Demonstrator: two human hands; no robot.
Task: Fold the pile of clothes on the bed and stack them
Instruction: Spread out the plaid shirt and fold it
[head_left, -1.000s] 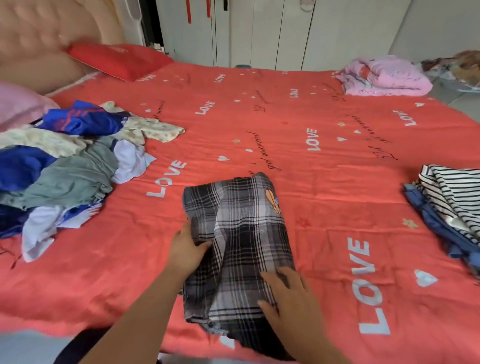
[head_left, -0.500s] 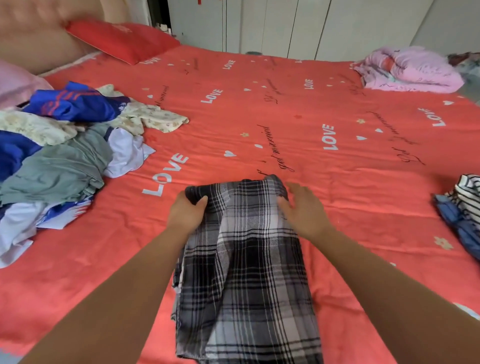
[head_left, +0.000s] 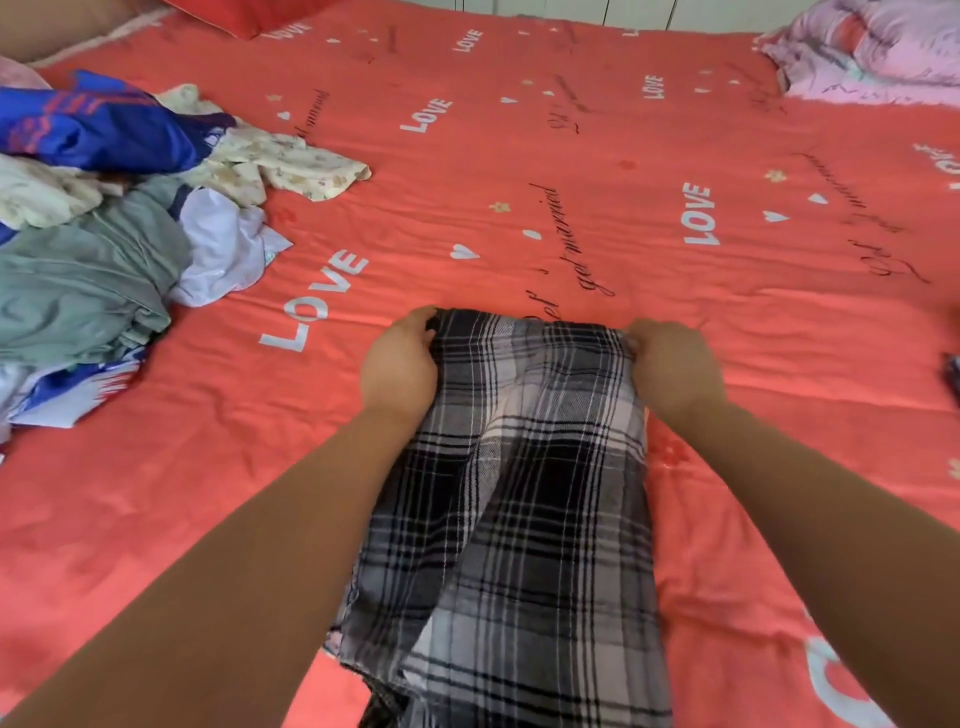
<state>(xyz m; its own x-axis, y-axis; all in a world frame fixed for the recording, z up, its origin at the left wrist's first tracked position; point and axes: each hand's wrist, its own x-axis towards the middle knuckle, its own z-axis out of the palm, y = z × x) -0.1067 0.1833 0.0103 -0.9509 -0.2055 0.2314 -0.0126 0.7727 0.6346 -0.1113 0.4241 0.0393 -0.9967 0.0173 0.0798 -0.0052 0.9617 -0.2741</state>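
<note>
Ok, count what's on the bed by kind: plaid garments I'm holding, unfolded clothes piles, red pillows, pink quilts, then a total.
plaid garment: 1
pile of unfolded clothes: 1
red pillow: 1
pink quilt: 1
Total: 4

Clothes pile (head_left: 98, 228) far left on bed (head_left: 571, 156) (garment (head_left: 519, 493) centre), bedding (head_left: 872, 52) far right

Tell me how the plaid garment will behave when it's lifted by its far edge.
Likely floppy: the black-and-white plaid cloth garment creases into folds between the left hand and right hand pinching its far corners. Probably light: it looks thin and lies flat on the red bedcover. The near end would probably dangle and unfold.
</note>
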